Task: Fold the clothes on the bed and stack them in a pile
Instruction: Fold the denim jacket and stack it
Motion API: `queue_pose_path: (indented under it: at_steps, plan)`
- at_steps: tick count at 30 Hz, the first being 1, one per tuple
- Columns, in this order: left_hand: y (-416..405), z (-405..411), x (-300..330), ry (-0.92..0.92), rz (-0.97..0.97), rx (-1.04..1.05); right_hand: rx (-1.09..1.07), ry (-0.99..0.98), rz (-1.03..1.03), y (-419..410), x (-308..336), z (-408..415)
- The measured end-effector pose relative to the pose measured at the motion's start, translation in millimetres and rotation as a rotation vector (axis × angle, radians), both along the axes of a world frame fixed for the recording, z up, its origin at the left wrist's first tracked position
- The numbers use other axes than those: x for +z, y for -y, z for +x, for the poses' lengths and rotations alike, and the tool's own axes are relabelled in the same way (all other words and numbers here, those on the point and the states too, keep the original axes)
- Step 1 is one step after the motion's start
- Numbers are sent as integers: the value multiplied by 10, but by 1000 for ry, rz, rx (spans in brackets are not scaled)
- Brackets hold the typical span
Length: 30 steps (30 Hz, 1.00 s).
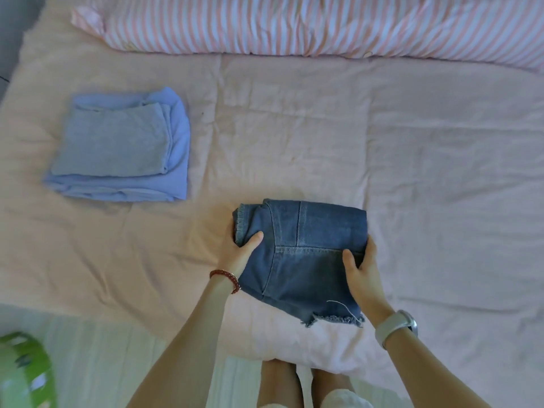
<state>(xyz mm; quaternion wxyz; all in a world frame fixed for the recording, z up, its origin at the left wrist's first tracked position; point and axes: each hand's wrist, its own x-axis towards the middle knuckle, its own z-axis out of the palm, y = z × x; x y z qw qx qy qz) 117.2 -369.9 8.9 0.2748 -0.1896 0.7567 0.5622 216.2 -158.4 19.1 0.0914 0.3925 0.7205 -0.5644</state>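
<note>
A folded pair of blue denim shorts (306,254) with frayed hems lies near the front edge of the pink bed (294,128). My left hand (238,251) grips its left side, thumb on top and fingers tucked under. My right hand (362,269) grips the right side the same way. To the far left lies a pile (123,148) of two folded garments, a grey one on top of a light blue one.
A pink-and-white striped pillow or duvet (323,25) runs along the far side of the bed. A green object (23,372) stands on the pale floor at the lower left. My legs show below the bed edge.
</note>
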Motion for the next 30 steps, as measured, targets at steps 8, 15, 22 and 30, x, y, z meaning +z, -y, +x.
queue_pose_path:
  at_steps: [8, 15, 22, 30]
  plan:
    - [894, 156, 821, -147, -81, 250, 234, -147, -14, 743, 702, -294]
    - [2176, -1102, 1199, -349, -147, 250, 307, -295, -38, 1947, 1035, -1569]
    - [3054, -2584, 723, -424, -164, 132, 206, -344, 23, 2882, 636, -2852]
    - [3056, -2873, 104, -537, -951, -252, 532, 28, 697, 3210, 40, -3130]
